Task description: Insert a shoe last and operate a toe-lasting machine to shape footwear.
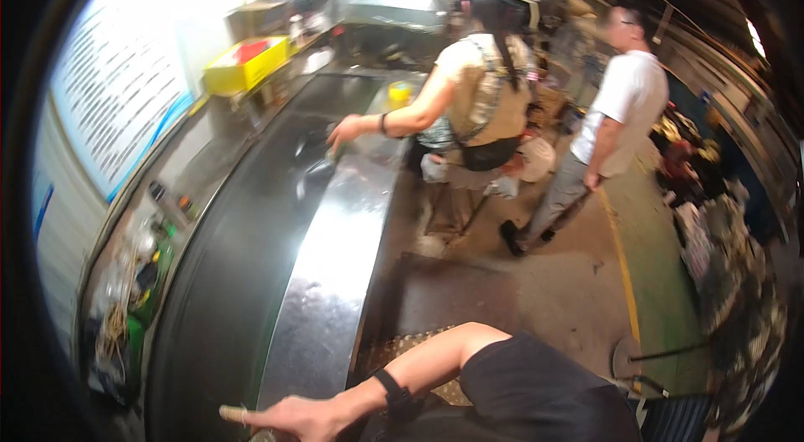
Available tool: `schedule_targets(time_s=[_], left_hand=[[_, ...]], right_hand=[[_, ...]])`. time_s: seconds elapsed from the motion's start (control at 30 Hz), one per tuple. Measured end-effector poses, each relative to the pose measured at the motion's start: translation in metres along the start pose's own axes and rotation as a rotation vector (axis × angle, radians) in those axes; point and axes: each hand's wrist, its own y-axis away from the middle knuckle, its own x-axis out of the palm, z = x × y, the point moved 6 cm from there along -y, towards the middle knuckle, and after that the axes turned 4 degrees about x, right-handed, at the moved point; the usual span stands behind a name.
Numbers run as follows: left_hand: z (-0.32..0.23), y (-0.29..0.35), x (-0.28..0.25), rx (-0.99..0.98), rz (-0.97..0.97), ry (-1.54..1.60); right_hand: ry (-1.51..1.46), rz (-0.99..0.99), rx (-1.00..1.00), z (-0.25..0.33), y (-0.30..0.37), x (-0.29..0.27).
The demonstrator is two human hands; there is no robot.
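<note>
My right hand (310, 418) reaches in from the lower edge over the near end of a dark conveyor belt (226, 258). A black band circles its wrist. One finger stretches left, with a yellowish covering on its tip. Nothing shows in this hand; its other fingers are partly cut off by the lower edge. Beside the belt runs a shiny metal ledge (327, 300), close to my forearm. My left hand is out of the picture.
A seated person (490, 99) reaches over the belt ahead; a standing person (624, 107) is to the right. A yellow bin (247, 67) stands at the back left. Plastic scraps (126, 325) lie along the left. Sacks (720, 258) line the right side.
</note>
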Motion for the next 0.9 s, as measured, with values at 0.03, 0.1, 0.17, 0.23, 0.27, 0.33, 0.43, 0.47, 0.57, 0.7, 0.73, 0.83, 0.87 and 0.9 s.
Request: schedule_targets(time_s=[0.03, 0.1, 0.17, 0.23, 0.27, 0.33, 0.43, 0.47, 0.57, 0.7, 0.73, 0.83, 0.87, 0.9], left_hand=[[0.0, 0.0, -0.002, 0.027, 0.05, 0.034], [0.005, -0.026, 0.021, -0.016, 0.413, 0.191], [-0.005, -0.046, 0.001, -0.02, 0.17, 0.13], [-0.018, -0.04, -0.004, -0.027, 0.034, 0.136], [-0.033, -0.032, -0.004, 0.057, -0.013, 0.133], [-0.065, -0.009, 0.017, 0.318, 0.107, 0.131], [-0.095, 0.042, 0.069, 0.816, 0.401, -0.182], [-0.091, 0.053, 0.089, 0.913, 0.471, -0.25], [-0.065, 0.074, 0.144, 1.094, 0.686, -0.412], [-0.041, 0.08, 0.156, 0.956, 0.56, -0.468], [-0.039, 0.082, 0.155, 0.975, 0.506, -0.51], [-0.039, 0.09, 0.155, 1.124, 0.411, -0.527], [-0.039, 0.093, 0.157, 1.168, 0.419, -0.533], [-0.039, 0.089, 0.156, 1.099, 0.376, -0.471]], right_hand=[[-0.089, 0.002, 0.062, -0.001, 0.005, -0.001], [0.19, 0.028, -0.065, 0.009, 0.008, 0.002], [0.281, 0.055, -0.188, 0.021, 0.02, 0.008], [0.194, 0.101, -0.08, 0.013, 0.033, 0.007], [0.246, 0.032, -0.25, 0.011, 0.032, -0.004], [-0.167, -0.301, -0.066, -0.03, 0.025, -0.03], [-0.618, -0.388, 0.325, -0.127, -0.009, -0.055], [-0.963, -0.397, 0.597, -0.169, -0.025, -0.051], [-0.975, 0.069, 0.884, -0.212, -0.049, -0.045], [-1.078, 0.267, 0.766, -0.202, -0.07, -0.032], [-1.228, 0.399, 0.631, -0.186, -0.074, -0.024], [-1.261, 0.411, 0.619, -0.183, -0.08, -0.012], [-1.278, 0.449, 0.625, -0.186, -0.082, -0.008], [-1.207, 0.398, 0.621, -0.192, -0.083, -0.01]])
